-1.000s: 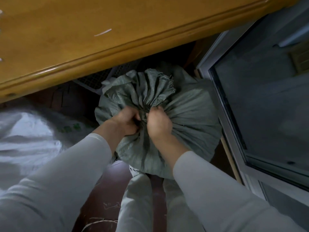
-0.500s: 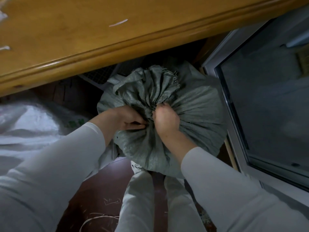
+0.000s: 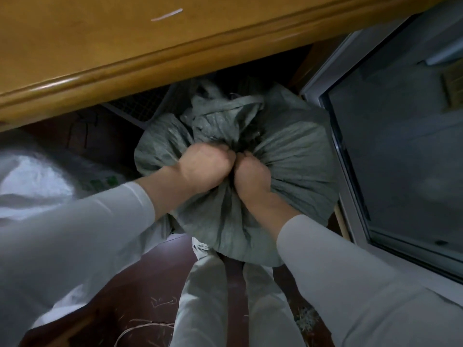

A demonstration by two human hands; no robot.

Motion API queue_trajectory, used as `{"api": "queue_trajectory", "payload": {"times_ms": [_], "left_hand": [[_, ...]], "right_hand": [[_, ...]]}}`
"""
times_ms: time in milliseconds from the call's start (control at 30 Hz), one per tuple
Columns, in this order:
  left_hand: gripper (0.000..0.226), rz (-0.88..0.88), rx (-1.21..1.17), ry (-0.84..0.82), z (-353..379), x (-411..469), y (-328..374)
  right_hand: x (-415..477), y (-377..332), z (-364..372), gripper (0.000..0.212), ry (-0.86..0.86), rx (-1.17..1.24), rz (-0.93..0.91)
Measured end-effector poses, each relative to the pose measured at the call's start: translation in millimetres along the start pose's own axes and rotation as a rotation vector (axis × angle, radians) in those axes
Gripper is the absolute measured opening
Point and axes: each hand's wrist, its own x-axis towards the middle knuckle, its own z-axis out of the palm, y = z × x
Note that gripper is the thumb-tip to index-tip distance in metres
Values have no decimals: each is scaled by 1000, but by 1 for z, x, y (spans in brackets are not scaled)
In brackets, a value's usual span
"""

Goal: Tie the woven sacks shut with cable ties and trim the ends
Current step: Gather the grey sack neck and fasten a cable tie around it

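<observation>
A full grey-green woven sack [image 3: 295,166] stands on the floor in front of my legs, partly under a wooden table edge. Its mouth is gathered into a bunched neck [image 3: 223,121] that leans away from me. My left hand [image 3: 203,169] and my right hand [image 3: 250,176] sit side by side at the base of that neck, both gripping the gathered fabric. My fingertips are buried in the folds. No cable tie shows around the neck. One thin white cable tie [image 3: 166,15] lies on the tabletop above.
The wooden table [image 3: 105,58] overhangs the sack at the top. A glass door with a white frame [image 3: 350,176] stands close on the right. A white woven sack [image 3: 32,186] lies at the left. Loose fibres and string [image 3: 147,326] litter the dark red floor.
My two hands have drawn together at the neck and squeezed it tighter. The fanned-out top of the sack has collapsed and tipped away from me.
</observation>
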Motion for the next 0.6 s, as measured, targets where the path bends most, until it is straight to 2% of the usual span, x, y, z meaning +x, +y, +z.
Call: {"api": "queue_trajectory", "payload": {"times_ms": [67,167,267,367,433,600], "left_hand": [[4,70,-19,56,8,9,-3],[32,51,-199,129,25,11,-7],[33,-14,-436,208,43,5,-12],[18,30,-389,292,46,-8,-11],[21,42,-357,324,38,-9,-10],[38,-215,-406,323,15,-5,-17]], "right_hand": [[2,7,2,28,-7,22,-28],[5,15,0,25,-6,69,-25],[7,20,-1,25,-12,144,-38],[7,23,1,23,-28,209,-47],[8,22,1,21,-2,303,-43],[7,11,-24,25,176,614,72]]}}
